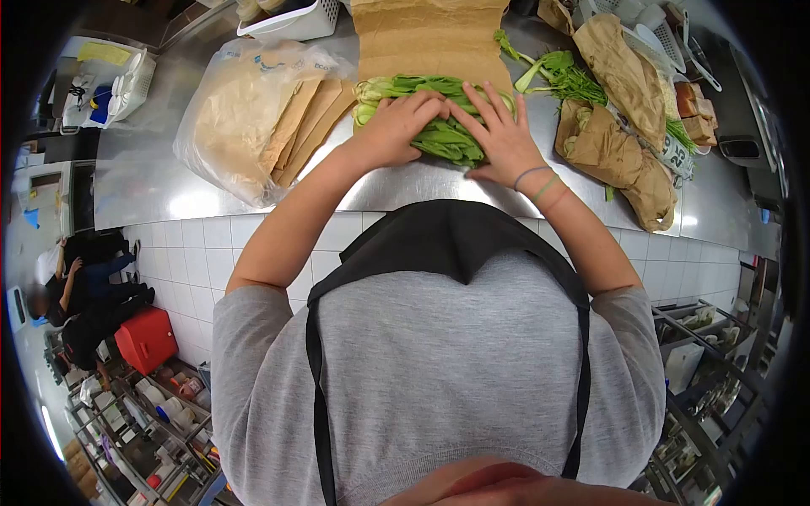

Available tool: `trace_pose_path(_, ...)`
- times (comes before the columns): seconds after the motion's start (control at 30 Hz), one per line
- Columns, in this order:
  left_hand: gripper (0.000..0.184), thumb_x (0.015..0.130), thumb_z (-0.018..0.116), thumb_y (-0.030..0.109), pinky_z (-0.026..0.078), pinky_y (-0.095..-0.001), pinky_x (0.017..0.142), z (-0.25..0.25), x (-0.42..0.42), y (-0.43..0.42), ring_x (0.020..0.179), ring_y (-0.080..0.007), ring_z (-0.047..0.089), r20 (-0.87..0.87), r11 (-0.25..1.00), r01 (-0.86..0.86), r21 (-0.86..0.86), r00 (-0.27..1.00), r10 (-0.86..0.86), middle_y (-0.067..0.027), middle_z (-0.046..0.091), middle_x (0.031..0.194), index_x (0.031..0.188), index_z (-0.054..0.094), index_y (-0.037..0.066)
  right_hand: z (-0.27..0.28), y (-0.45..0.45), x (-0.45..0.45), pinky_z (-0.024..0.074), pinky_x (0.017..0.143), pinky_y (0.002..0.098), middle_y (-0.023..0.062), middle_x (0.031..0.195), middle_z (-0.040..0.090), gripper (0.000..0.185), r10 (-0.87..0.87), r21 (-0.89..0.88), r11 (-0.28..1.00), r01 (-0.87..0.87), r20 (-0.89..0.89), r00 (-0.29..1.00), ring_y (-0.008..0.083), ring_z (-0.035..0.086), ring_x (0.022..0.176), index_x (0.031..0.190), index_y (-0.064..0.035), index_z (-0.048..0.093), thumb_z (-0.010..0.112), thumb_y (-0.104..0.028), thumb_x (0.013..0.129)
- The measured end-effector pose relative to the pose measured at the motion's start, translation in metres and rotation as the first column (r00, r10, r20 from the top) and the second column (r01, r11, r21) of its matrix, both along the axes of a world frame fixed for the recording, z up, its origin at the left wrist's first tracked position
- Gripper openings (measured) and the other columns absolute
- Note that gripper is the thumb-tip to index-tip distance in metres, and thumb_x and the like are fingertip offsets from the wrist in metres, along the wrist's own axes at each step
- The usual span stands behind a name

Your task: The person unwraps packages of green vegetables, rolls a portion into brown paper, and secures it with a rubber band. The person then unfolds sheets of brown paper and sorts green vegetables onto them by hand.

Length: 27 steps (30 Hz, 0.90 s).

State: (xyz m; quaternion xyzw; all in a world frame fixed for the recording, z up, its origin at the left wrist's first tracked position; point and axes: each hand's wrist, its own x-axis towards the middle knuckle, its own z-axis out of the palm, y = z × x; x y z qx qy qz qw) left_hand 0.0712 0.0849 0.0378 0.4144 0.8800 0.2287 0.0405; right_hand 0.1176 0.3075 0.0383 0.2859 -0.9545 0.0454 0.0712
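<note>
A bundle of leafy green vegetables lies across the lower end of a sheet of brown paper on the steel counter. On the bundle's left part rests my left hand, its fingers bent over the stalks and leaves. My right hand lies on the bundle's right part with its fingers spread; bands circle that wrist. The fingertips of both hands come close together near the bundle's middle. Just left of the greens, brown paper bags stick out of a clear plastic bag.
At the right are loose greens, crumpled brown paper packages and bread pieces. White baskets stand at the back. Two people are far left near a red box. The counter's front edge runs by my apron.
</note>
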Motion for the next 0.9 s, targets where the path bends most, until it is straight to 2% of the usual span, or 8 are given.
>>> trace_pose_path(0.13, 0.063, 0.060, 0.071, 0.003, 0.038, -0.0467, 0.087, -0.008, -0.013, -0.005, 0.113, -0.0315, 0.049, 0.119, 0.999, 0.009, 0.043, 0.993, -0.014, -0.0051, 0.046, 0.125, 0.114, 0.043, 0.017, -0.014, -0.003, -0.031, 0.0348, 0.091, 0.0405, 0.0025, 0.116, 0.053, 0.060, 0.041, -0.146, 0.987, -0.061, -0.138, 0.990, 0.0221, 0.047, 0.108, 0.126, -0.0227, 0.051, 0.068, -0.013, 0.069)
trace_pose_path(0.23, 0.075, 0.059, 0.076, 0.010, 0.036, -0.0499, 0.093, -0.005, -0.001, -0.010, 0.123, -0.0312, 0.043, 0.104, 0.997, 0.011, 0.071, 0.994, -0.019, -0.0045, 0.041, 0.134, 0.124, 0.040, 0.018, -0.010, -0.003, -0.045, 0.0359, 0.088, 0.0398, 0.0022, 0.111, 0.055, 0.051, 0.091, -0.033, 0.995, -0.092, -0.024, 0.996, 0.0222, 0.048, 0.105, 0.121, -0.0219, 0.055, 0.065, -0.012, 0.072)
trace_pose_path(0.3, 0.095, 0.056, 0.082, 0.024, 0.027, -0.0592, 0.102, 0.007, 0.020, -0.008, 0.133, -0.0309, 0.030, -0.213, 0.995, -0.061, -0.079, 0.976, 0.043, -0.0075, 0.032, 0.144, 0.137, 0.034, 0.017, -0.007, -0.006, -0.049, 0.0361, 0.088, 0.0398, 0.0022, 0.111, 0.055, 0.049, 0.097, 0.014, 0.995, -0.097, 0.001, 0.995, 0.0221, 0.048, 0.105, 0.119, -0.0216, 0.057, 0.064, -0.011, 0.072)
trace_pose_path(0.33, 0.115, 0.051, 0.085, 0.037, 0.020, -0.0640, 0.104, 0.017, 0.025, -0.013, 0.139, -0.0352, 0.016, -0.232, 0.968, -0.098, -0.233, 0.972, 0.043, -0.0066, 0.019, 0.152, 0.146, 0.022, 0.025, -0.005, -0.006, -0.051, 0.0364, 0.087, 0.0398, 0.0022, 0.110, 0.056, 0.047, 0.101, 0.060, 0.993, -0.102, 0.030, 0.994, 0.0220, 0.048, 0.105, 0.117, -0.0213, 0.059, 0.064, -0.010, 0.072)
trace_pose_path(0.43, 0.124, 0.045, 0.086, 0.039, 0.019, -0.0659, 0.105, 0.018, 0.027, -0.024, 0.139, -0.0377, 0.014, -0.327, 0.874, -0.276, -0.401, 0.934, 0.145, -0.0056, 0.018, 0.152, 0.147, 0.017, 0.028, 0.004, -0.008, -0.058, 0.0367, 0.087, 0.0398, 0.0023, 0.109, 0.056, 0.044, 0.117, 0.095, 0.987, -0.128, 0.113, 0.987, 0.0220, 0.048, 0.105, 0.114, -0.0208, 0.061, 0.063, -0.010, 0.072)
trace_pose_path(0.57, 0.121, 0.048, 0.085, 0.041, 0.025, -0.0611, 0.103, 0.001, 0.018, -0.037, 0.139, -0.0392, 0.014, -0.335, 0.873, -0.327, -0.362, 0.920, 0.205, -0.0125, 0.017, 0.152, 0.148, 0.017, 0.029, -0.005, -0.007, -0.055, 0.0363, 0.089, 0.0406, 0.0019, 0.110, 0.055, 0.047, 0.141, 0.040, 0.988, -0.147, 0.120, 0.983, 0.0219, 0.048, 0.106, 0.116, -0.0205, 0.059, 0.066, -0.011, 0.070)
trace_pose_path(0.7, 0.109, 0.055, 0.080, 0.036, 0.034, -0.0475, 0.093, -0.014, 0.016, -0.040, 0.127, -0.0335, 0.033, -0.324, 0.908, -0.319, -0.271, 0.918, 0.226, -0.0174, 0.032, 0.142, 0.147, 0.023, 0.020, -0.007, -0.006, -0.037, 0.0331, 0.097, 0.0445, 0.0025, 0.122, 0.050, 0.065, 0.150, 0.021, 0.988, -0.151, 0.027, 0.988, 0.0222, 0.045, 0.115, 0.127, -0.0213, 0.051, 0.073, -0.016, 0.066)
trace_pose_path(0.9, 0.104, 0.056, 0.078, 0.039, 0.031, -0.0477, 0.098, -0.013, 0.018, -0.036, 0.125, -0.0325, 0.034, -0.336, 0.883, -0.335, -0.327, 0.915, 0.223, -0.0157, 0.035, 0.140, 0.145, 0.028, 0.019, 0.002, 0.019, -0.017, 0.0250, 0.106, 0.0516, 0.0093, 0.140, 0.037, 0.087, 0.084, -0.101, 0.992, -0.076, 0.072, 0.994, 0.0284, 0.032, 0.132, 0.140, -0.0218, 0.037, 0.079, -0.029, 0.063)
